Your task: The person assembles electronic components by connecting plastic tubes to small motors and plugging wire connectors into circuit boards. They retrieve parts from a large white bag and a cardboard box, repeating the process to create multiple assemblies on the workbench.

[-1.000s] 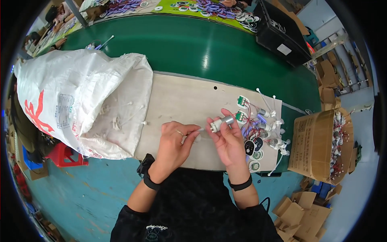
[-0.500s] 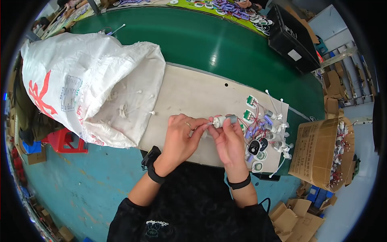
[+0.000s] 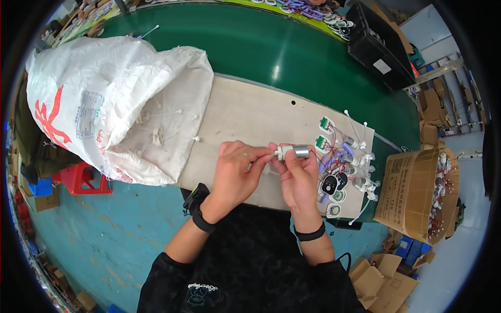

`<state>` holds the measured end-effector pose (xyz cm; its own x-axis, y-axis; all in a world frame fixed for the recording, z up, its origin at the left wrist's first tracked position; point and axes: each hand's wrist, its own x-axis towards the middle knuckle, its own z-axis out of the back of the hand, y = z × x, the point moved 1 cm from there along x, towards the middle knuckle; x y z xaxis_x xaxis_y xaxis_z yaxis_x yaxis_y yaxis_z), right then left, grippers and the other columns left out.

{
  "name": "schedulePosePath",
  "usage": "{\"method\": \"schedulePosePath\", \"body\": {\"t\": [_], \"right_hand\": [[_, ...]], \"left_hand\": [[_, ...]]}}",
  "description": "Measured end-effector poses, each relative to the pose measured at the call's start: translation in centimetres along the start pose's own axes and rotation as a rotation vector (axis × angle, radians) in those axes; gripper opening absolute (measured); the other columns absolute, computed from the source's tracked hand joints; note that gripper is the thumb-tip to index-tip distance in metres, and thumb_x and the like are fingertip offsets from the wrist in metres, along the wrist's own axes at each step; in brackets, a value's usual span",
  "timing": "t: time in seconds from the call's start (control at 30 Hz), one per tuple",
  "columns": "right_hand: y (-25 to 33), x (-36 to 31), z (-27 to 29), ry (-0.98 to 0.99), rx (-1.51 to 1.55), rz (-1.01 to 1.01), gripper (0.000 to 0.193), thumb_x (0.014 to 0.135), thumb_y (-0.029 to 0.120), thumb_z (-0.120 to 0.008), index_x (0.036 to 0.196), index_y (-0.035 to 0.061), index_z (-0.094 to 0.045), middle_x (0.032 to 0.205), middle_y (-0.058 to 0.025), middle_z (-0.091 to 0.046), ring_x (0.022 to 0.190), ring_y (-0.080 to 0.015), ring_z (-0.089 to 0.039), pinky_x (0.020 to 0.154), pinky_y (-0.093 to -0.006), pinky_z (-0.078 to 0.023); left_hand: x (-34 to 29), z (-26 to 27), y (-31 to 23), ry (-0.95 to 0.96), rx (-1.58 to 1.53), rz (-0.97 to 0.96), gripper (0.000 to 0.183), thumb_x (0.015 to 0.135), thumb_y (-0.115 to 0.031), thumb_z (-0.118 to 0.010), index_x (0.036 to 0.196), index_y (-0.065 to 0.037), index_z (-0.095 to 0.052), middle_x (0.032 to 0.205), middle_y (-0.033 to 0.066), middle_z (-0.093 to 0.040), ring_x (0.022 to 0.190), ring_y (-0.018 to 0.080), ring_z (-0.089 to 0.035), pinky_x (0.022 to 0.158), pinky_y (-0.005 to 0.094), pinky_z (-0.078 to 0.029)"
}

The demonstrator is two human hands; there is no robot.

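Above the beige board (image 3: 250, 109), my right hand (image 3: 297, 180) grips a small motor pump (image 3: 298, 152), a silver cylinder with a white plastic head pointing left. My left hand (image 3: 237, 169) pinches a thin whitish tube (image 3: 272, 154) right at the pump's white head; its fingers hide most of the tube. Just right of my right hand lies a pile of motor pumps (image 3: 360, 180) with red wires, purple cylinders and small green circuit boards (image 3: 324, 142). White tubes with round ends (image 3: 355, 128) stick out of this pile.
A big white woven sack (image 3: 73, 94) lies open at the left, white tubed parts inside. A cardboard box (image 3: 402, 193) full of wired parts stands at the right. Beyond the board runs a green belt (image 3: 261, 52), with a black crate (image 3: 378, 52) at far right. A red stool (image 3: 86, 175) is below the sack.
The pump has turned a little in my right hand, so more of its silver body shows. My left fingers stay at its white end. The view has shifted slightly.
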<state>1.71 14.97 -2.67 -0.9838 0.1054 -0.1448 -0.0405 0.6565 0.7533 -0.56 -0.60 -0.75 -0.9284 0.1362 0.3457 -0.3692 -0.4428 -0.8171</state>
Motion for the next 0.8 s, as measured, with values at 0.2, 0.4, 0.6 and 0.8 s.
{"method": "schedulePosePath", "body": {"t": [0.2, 0.4, 0.6, 0.8], "right_hand": [[0.3, -0.2, -0.2, 0.013, 0.023, -0.004, 0.020, 0.099, 0.012, -0.066, 0.109, 0.0029, -0.051, 0.115, -0.0158, -0.067, 0.118, -0.0375, -0.065, 0.096, -0.0419, -0.059], [1.6, -0.1, 0.5, 0.069, -0.129, 0.068, 0.022, 0.099, 0.009, -0.066, 0.107, 0.0059, -0.046, 0.120, -0.0162, -0.066, 0.121, -0.0368, -0.063, 0.098, -0.0433, -0.056], [14.5, -2.1, 0.7, 0.155, -0.434, 0.364, 0.050, 0.101, 0.013, -0.058, 0.143, -0.0018, -0.036, 0.116, -0.0183, -0.064, 0.110, -0.0324, -0.067, 0.092, -0.0422, -0.056], [29.1, -6.4, 4.5, -0.022, -0.742, 0.609, 0.044, 0.107, 0.032, -0.042, 0.135, -0.0013, -0.044, 0.090, -0.0081, -0.053, 0.084, -0.0208, -0.055, 0.091, -0.0448, -0.047]], "left_hand": [[0.0, -0.4, -0.5, -0.028, -0.033, -0.002, 0.008, 0.082, -0.009, -0.078, 0.090, -0.008, -0.076, 0.076, 0.0027, -0.070, 0.071, 0.0212, -0.059, 0.078, 0.0341, -0.042], [0.4, -1.2, -0.6, -0.026, -0.046, -0.047, 0.014, 0.079, -0.006, -0.082, 0.092, -0.010, -0.078, 0.079, 0.0042, -0.072, 0.072, 0.0220, -0.061, 0.076, 0.0337, -0.046], [3.2, -1.6, -8.7, 0.156, -0.185, -0.287, 0.032, 0.081, -0.005, -0.080, 0.112, -0.008, -0.074, 0.103, 0.0101, -0.074, 0.096, 0.0246, -0.068, 0.089, 0.0353, -0.049], [5.4, -3.1, -5.4, 0.134, -0.139, -0.180, 0.031, 0.088, -0.005, -0.072, 0.118, -0.003, -0.069, 0.120, 0.0141, -0.070, 0.108, 0.0295, -0.067, 0.090, 0.0371, -0.053]]}}
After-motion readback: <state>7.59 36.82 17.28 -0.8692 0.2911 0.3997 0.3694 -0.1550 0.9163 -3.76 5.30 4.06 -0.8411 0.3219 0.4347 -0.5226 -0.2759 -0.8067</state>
